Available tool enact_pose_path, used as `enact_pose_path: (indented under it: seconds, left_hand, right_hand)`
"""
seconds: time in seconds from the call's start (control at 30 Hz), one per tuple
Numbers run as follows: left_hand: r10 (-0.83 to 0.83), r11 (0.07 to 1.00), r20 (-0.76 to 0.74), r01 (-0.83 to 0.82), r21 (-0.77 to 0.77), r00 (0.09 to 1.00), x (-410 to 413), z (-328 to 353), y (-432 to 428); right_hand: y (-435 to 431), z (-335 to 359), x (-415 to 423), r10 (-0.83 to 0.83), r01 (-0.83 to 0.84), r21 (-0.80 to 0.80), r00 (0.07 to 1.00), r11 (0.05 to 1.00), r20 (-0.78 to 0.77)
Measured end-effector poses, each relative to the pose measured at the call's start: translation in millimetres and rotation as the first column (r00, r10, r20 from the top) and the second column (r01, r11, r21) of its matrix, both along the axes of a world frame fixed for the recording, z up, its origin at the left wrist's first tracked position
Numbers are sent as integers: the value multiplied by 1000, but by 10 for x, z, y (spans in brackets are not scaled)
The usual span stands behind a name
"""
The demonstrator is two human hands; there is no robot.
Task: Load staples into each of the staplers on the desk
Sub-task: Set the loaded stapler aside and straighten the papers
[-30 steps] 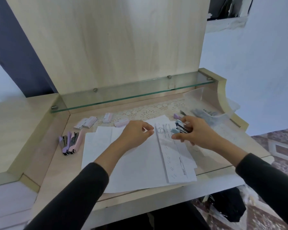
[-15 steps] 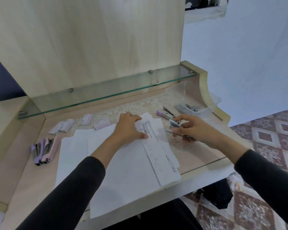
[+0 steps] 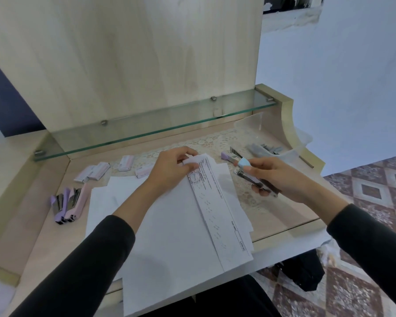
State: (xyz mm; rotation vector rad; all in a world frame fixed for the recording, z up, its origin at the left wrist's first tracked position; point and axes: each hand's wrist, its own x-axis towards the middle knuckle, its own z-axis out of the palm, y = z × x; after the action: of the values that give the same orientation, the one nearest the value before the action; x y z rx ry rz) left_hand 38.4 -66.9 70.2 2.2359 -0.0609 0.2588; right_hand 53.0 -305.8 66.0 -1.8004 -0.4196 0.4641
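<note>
Pale wooden desk (image 3: pixel 32 216) with a tall back panel and a green-edged glass shelf (image 3: pixel 146 128) fills our view, with a bluish wall off to the right. Our right hand (image 3: pixel 281 177) is over the desk's right half, fingers curled round a small stapler with a pale-blue plastic cap (image 3: pixel 244 162). Thumb and forefinger nip it near the cap while the other fingers cradle its metal base. Its bright steel arm is swung apart from the base, so it looks opened for loading, but we cannot tell whether the channel has staples in it. Our left hand (image 3: pixel 172 170) pinches the top edge of a long printed paper slip (image 3: pixel 210 202) that lies on loose white sheets (image 3: pixel 169 236).

Just behind the held stapler a lilac-tipped stapler (image 3: pixel 229 155) lies on the desk, seemingly open too. Beyond it a clear plastic tub (image 3: pixel 249 124) holds grey staple strips (image 3: pixel 264 148). Small pale-pink staple boxes (image 3: pixel 126 162) sit near the back, and a cluster of lilac and pink staplers (image 3: pixel 68 202) lies well apart on the left.

We judge the main risk to be this: neither hand has a staple strip, and the left is taken up with paper. Loading one-handed in the air could let a strip tilt, snap or drop among the sheets, and the sprung arm might shut on a fingertip. Mixing filled and unfilled staplers is another hazard, since they lie in two separate groups.
</note>
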Motion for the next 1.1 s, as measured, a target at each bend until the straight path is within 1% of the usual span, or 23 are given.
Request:
enact_pose_path:
  seconds: [0.23,0.43,0.57,0.63,0.73,1.1]
  left_hand:
    - [-76,995,40,74,61,996,-97,194,7]
    - [-23,995,121,11,97,992,-173,276,-35]
    - [-43,994,145,28,104,988,-225,305,-12]
    - [-58,995,152,45,88,987,-251,297,-1]
    - [-65,997,170,55,63,983,-268,272,2]
    - [-89,994,255,70,84,963,-310,208,26]
  right_hand:
    - [119,116,-45,-1,15,-113,993,994,120]
    - [288,222,-98,30,-6,-115,976,993,214]
    - [371,211,-90,7,23,-107,962,994,273]
    - [398,212,-70,-1,35,-110,957,993,292]
    - [459,209,-70,49,2,-162,951,987,305]
    - [544,229,-97,138,-46,-260,927,965,348]
